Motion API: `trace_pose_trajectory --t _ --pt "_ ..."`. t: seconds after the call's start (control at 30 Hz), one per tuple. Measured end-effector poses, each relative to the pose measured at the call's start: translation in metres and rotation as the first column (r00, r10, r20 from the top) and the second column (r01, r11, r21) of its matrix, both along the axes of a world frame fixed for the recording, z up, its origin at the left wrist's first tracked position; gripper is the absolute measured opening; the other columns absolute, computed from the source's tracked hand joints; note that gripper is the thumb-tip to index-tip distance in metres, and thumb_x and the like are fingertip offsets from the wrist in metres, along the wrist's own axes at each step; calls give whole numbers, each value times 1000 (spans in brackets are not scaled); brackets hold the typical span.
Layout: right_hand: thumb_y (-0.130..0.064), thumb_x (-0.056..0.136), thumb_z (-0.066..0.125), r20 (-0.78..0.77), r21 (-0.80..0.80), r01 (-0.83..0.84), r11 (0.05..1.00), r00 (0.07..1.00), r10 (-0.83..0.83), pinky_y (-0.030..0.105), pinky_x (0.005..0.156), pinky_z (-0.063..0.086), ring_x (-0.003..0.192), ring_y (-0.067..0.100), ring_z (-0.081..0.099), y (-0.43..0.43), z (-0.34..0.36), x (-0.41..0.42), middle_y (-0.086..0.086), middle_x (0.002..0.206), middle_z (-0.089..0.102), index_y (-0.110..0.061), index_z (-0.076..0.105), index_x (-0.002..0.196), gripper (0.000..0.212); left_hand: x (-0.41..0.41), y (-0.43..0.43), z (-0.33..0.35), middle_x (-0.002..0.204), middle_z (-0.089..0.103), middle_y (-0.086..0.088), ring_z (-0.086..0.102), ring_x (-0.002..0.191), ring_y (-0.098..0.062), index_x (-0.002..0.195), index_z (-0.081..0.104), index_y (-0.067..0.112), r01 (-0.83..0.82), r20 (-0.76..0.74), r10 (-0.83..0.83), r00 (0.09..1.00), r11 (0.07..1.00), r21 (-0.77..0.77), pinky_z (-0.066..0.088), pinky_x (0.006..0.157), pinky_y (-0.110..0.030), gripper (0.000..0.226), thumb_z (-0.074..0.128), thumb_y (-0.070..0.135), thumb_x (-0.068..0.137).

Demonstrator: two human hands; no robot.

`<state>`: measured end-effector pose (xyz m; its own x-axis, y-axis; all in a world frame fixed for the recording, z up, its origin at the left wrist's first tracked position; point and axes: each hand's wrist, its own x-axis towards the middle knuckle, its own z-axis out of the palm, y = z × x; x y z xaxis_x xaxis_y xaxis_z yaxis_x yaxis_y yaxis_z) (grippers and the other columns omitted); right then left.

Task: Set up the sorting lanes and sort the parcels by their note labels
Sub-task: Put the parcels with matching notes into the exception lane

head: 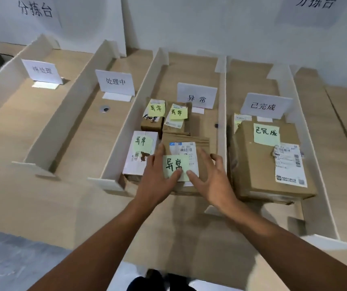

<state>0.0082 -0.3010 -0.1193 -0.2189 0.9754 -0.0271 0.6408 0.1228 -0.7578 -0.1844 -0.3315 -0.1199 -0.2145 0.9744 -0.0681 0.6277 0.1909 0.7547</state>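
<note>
While both hands sit on the brown parcel [191, 141], L hand [157, 175] lies w/ fingers mostly straight along its left edge, thumb pressing the green note [173, 164] marked 异常. R hand [210, 177] has fingers curled over the parcel's right edge and thumb on the note's right corner, so it grips the parcel. The parcel is at the near end of lane 3 [202, 127], under the 异常 sign [196, 95], directly under and between the hands. Same lane holds a white parcel [141, 152] just left of it, touching L hand's side, plus 2 small brown parcels [152, 120] behind, side by side, each w/ a 异常 note. Lane 4 [252, 80], 已完成 sign [266, 105], holds a big brown box [269, 169] w/ an 已完成 note [266, 133], just right of R hand across the divider; another parcel partly hidden behind it. Lane 1 [21, 122] and lane 2 [88, 133] hold only their signs, 待处理 and 处理中, and lane 2 a small round dark thing [105, 109].
</note>
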Motion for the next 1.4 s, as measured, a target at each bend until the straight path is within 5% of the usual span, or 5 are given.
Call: trace_pose_trajectory --t 0.1,0.3,0.47,0.83,1.4 --pt "-59 88 63 46 -42 51 998 998 -49 -5 79 32 111 5 47 34 -26 -17 -9 141 28 -53 22 151 75 -15 38 -27 143 39 -6 42 130 -24 161 6 35 33 -17 -35 999 997 -63 39 101 -39 94 59 58 87" --pt "-69 79 53 184 -90 145 985 975 -127 37 103 46 127 19 48 62 -71 -49 -1 143 37 -51 23 153 82 -39 73 -66 140 45 -9 39 128 -30 162 11 23 72 -261 -103 960 989 -126 36 104 -54 96 40 70 84" --pt "-44 88 70 180 -113 148 983 976 -126 -3 90 20 130 11 33 61 -85 -63 8 150 35 -38 29 156 80 -43 75 -85 147 34 -9 32 131 -31 158 21 16 118 -367 -156 917 985 -125 32 105 -51 86 45 63 90" --pt "-58 97 51 199 -185 25 982 980 12 44 118 33 150 20 26 44 -27 -36 -7 167 12 -48 12 158 72 -25 65 -50 160 27 -12 22 146 -31 155 31 16 144 -309 -151 939 989 -47 22 115 -55 73 54 49 94" --pt "-52 98 59 112 334 418 845 872 -476 29 120 27 151 17 26 -288 116 352 2 164 29 -29 31 158 70 351 -132 106 161 37 -9 24 152 -29 152 43 20 648 -262 -592 762 697 307 13 125 -53 77 34 67 92"
